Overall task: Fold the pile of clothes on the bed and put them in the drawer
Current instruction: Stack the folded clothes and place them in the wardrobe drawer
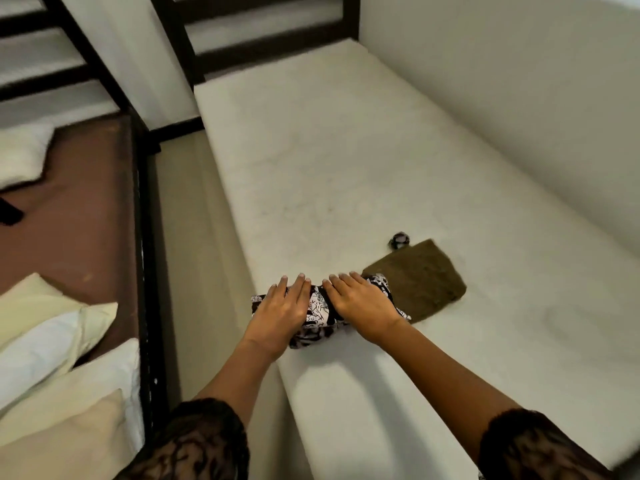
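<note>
The black and white patterned cloth garment [320, 311] is lying near the front edge of the white bare mattress [346, 168], folded into a small bundle. The left hand [282, 308] and the right hand [362, 304] are both resting flat on it, fingers stretched out, pressing it down; neither grip is closed around anything. Just beside the right hand, a flat olive-brown folded cloth [420, 280] is lying, and behind it a small dark round object [400, 240] is sitting; it is perhaps a rolled sock, but it is too blurred to tell. The garment is looking thin, soft and light, so it will probably unfold easily. I would take hold under both short ends, keeping the layers pinched together. No drawer is showing here.
</note>
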`<state>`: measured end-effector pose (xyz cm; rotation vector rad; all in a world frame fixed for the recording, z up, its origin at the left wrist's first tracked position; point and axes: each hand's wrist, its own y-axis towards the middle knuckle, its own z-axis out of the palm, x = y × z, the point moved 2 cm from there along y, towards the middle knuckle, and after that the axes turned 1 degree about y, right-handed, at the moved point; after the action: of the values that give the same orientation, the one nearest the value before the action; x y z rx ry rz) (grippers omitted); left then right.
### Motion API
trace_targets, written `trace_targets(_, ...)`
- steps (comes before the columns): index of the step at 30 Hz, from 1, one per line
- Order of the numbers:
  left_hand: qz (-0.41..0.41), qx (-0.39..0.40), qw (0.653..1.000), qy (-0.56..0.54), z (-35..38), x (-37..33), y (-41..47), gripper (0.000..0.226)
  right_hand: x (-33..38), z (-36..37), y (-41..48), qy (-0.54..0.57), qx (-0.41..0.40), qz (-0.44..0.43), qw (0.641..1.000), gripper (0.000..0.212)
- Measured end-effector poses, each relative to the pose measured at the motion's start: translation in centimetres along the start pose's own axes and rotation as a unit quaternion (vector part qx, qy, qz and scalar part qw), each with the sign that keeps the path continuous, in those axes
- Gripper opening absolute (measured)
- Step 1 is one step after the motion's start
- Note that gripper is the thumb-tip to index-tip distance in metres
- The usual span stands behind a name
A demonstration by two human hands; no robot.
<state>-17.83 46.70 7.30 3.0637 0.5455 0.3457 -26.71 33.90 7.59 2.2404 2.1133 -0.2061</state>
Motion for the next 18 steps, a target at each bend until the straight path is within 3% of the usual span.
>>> trace_targets(4,0.029,-0.07,0.997,0.005,-10.2,1.6,2.6,0.081,-3.0,-11.6,-1.8,-0.006,-0.005,0.045,0.999,0.071)
trace_targets(7,0.081,-0.132,0.988,0.005,-18.7,1.2,4.2,0.076,-5.6,-20.1,-5.1,-0.027,0.035,0.09,0.995,0.057)
trace_targets(11,0.147,-0.195,0.97,-0.007,-27.1,-0.3,5.5,0.077,-7.1,-27.8,-10.1,-0.061,0.037,0.166,0.984,0.056)
trace_targets(15,0.228,-0.263,0.937,-0.012,-35.6,-3.5,6.2,0.079,-7.7,-34.5,-16.7,-0.09,0.019,0.263,0.96,0.068)
trace_targets(18,0.308,-0.319,0.896,-0.022,-41.8,-7.9,4.8,0.078,-6.4,-39.7,-24.2,-0.106,0.002,0.355,0.929,0.062)
